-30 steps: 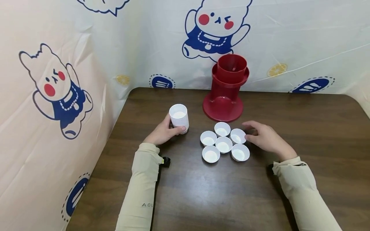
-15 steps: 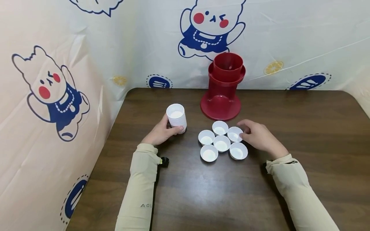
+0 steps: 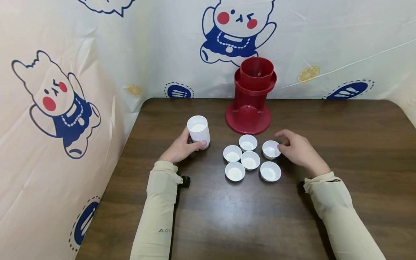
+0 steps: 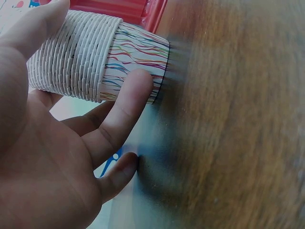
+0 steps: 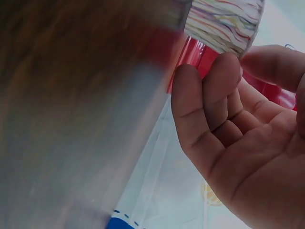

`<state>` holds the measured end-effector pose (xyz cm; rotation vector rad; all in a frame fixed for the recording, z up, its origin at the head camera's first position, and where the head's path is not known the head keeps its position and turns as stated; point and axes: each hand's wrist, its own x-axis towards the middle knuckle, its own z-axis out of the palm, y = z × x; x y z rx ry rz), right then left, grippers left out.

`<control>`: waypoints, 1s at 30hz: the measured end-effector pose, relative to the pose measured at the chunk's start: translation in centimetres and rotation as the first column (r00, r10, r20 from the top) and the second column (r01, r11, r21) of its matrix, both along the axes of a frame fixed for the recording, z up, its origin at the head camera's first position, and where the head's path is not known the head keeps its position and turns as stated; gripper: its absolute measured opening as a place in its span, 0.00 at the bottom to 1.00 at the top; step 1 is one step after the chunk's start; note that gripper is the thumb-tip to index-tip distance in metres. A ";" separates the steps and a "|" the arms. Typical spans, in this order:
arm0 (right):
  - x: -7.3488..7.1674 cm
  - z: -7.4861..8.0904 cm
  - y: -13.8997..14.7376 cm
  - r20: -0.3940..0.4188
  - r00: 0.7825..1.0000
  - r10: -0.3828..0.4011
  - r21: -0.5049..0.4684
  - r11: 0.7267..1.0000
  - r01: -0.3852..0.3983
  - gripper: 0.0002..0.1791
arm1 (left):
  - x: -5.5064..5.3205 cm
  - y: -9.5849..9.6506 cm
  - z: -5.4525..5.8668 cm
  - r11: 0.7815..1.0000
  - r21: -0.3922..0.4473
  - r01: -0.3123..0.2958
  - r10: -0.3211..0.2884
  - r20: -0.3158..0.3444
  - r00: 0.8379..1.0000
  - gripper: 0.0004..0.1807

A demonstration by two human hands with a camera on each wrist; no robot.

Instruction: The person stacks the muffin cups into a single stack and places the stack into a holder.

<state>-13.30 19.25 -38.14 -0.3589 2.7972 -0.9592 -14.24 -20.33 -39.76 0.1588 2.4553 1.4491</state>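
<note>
My left hand [image 3: 180, 146] grips a tall stack of white paper baking cups [image 3: 199, 130], thumb in front and fingers behind. In the left wrist view, the stacked rims [image 4: 76, 57] show, with coloured wavy lines on the lowest cup's wall. My right hand [image 3: 299, 151] pinches the rim of a single paper baking cup [image 3: 271, 148] between thumb and fingertips. That cup's striped wall [image 5: 224, 24] appears in the right wrist view. More single cups [image 3: 250, 160] stand to its left, rims up, with another cup [image 3: 270, 171] just nearer than the pinched one.
A red plastic stand [image 3: 248, 117] with a round base and cylindrical top stands behind the cups. A printed cloth [image 3: 175, 43] hangs at the back and left of the brown wooden table [image 3: 227, 224].
The pinched cup has moved right with my right hand, opening a gap from the cups beside it. My left hand keeps its grip on the stack. The head view has shifted slightly.
</note>
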 end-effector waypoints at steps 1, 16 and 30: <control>0.0 0.0 0.2 -0.007 1.000 -0.007 -0.004 1.000 0.007 0.19 | 0.0 0.0 0.0 1.000 0.001 0.001 -0.001 -0.001 1.000 0.45; -0.3 -0.3 1.5 0.117 0.992 0.046 0.006 0.999 -0.047 0.37 | 0.0 0.2 0.1 1.000 -0.025 -0.001 0.001 0.012 1.000 0.46; -0.6 -0.9 0.8 0.126 0.984 0.128 0.049 0.990 -0.135 0.43 | -0.2 0.1 0.0 1.000 -0.015 -0.008 0.008 0.012 1.000 0.47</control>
